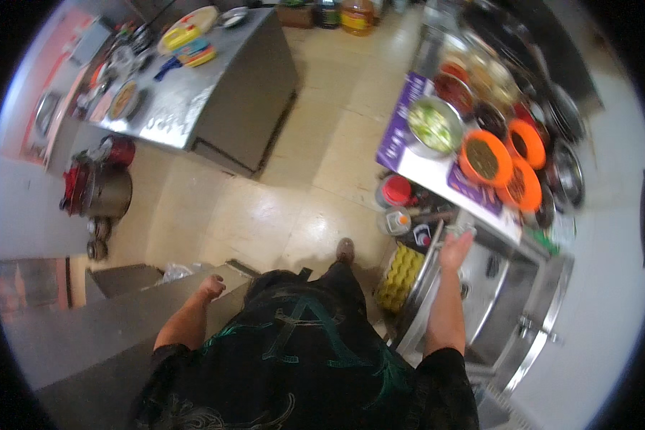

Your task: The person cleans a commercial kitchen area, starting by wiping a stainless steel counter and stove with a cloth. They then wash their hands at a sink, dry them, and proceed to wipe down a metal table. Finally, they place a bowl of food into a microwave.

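My right hand (457, 250) reaches over the near edge of a stainless steel sink (478, 285); something clear and shiny lies at its fingertips, too blurred to tell whether it is held. My left hand (212, 287) hangs at my left side with its fingers curled, near a grey metal surface (183, 306); nothing shows in it. Beyond the sink, a metal bowl of chopped green and white vegetables (434, 126) stands on a counter beside an orange bowl of dark green contents (484, 157) and other orange bowls (521, 185).
Yellow egg trays (400, 277), a red-lidded jar (396, 191) and a plastic jug (395, 221) stand beside the sink. Across the tiled floor is a steel table (177, 102) with a yellow jug (188, 45). A large pot (107, 188) stands at the left.
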`<action>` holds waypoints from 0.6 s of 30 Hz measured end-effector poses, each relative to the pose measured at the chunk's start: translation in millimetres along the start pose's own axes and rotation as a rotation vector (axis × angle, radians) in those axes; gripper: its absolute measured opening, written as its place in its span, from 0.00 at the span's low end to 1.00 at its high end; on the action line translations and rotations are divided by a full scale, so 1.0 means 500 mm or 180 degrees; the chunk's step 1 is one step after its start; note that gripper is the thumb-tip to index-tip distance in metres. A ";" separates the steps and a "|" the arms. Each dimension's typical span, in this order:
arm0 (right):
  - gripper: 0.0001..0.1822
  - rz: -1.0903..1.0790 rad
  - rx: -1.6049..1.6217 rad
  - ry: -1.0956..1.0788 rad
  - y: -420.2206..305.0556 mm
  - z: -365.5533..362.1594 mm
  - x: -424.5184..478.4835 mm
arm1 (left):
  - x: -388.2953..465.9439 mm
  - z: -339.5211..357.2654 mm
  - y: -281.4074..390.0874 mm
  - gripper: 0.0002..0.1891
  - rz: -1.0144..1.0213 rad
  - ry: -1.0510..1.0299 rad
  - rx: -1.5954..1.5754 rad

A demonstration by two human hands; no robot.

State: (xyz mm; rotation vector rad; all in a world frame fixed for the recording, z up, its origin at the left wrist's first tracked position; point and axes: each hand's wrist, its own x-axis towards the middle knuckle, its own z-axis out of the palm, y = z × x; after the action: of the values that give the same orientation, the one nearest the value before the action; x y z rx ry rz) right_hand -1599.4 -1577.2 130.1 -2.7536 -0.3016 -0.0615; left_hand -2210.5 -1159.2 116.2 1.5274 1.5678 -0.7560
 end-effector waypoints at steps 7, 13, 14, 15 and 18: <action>0.32 -0.0424 -0.0241 0.0231 -0.019 0.019 0.068 | 0.043 -0.028 0.050 0.22 0.0761 0.0269 -0.0472; 0.26 -0.0043 -0.0266 0.0022 0.036 -0.048 -0.233 | 0.091 -0.125 0.123 0.21 0.0677 -0.0031 -0.0693; 0.28 0.0032 -0.0435 -0.0190 -0.004 -0.081 -0.302 | 0.090 -0.144 0.110 0.21 0.0477 -0.0043 -0.0933; 0.26 0.0043 -0.0472 -0.0349 -0.030 -0.086 -0.356 | 0.159 -0.135 0.046 0.22 0.0587 0.0074 -0.1193; 0.21 0.0255 -0.0550 -0.1024 -0.091 -0.073 -0.444 | 0.258 -0.153 -0.011 0.21 0.0711 0.0108 -0.1589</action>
State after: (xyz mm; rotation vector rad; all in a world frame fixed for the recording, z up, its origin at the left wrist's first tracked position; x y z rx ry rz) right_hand -1826.0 -1594.0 161.9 -2.9393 -0.2807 0.3975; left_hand -2219.6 -1028.4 43.2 1.3119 1.4410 -0.1903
